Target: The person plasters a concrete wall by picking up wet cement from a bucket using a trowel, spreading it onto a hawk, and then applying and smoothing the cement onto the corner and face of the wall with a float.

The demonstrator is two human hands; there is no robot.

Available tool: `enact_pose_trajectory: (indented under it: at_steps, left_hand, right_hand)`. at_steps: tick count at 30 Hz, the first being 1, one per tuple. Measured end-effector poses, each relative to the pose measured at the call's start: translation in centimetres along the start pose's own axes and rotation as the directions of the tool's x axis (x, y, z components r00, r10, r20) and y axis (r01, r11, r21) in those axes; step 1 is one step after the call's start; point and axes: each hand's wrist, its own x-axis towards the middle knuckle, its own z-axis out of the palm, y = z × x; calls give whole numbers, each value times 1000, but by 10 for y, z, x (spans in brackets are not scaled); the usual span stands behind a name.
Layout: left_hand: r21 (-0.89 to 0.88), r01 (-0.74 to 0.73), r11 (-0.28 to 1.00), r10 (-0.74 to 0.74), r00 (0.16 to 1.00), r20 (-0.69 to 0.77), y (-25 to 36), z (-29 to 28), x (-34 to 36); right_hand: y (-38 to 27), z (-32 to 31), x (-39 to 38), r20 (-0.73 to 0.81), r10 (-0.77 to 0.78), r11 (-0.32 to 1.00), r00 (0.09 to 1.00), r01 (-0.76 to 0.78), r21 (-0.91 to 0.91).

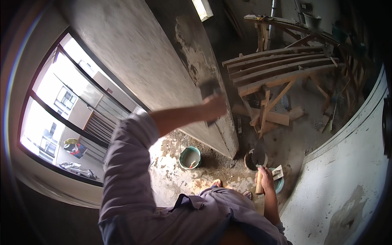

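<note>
Up at the pillar [195,53], the left hand [215,107] grips a dark float [210,87]; lower, the right hand [266,179] clutches a trowel [258,154] over a bucket [246,160]. Tilting the float too steeply could gouge the pillar.

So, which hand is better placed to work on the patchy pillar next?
Probably the left: the left hand holds a dark flat tool up at the pillar. The right hand is lower, its trowel pointing toward a bucket.

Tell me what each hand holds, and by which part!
Right hand: a pointed trowel, by its wooden handle. Left hand: a dark plastering float, gripped part hidden.
</note>
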Motion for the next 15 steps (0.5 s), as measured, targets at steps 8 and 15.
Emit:
enact_pose_trajectory:
  at_steps: [8,15]
  left_hand:
    - [-781,134,610,-792,143,-594,-27,-92,-129]
    - [-858,96,504,-808,-299,-508,-134,-93,-173]
  right_hand:
    - [38,-78,-22,-302,211,978,930,-199,69]
    - [39,-105,-2,-270,260,944,927,-304,-132]
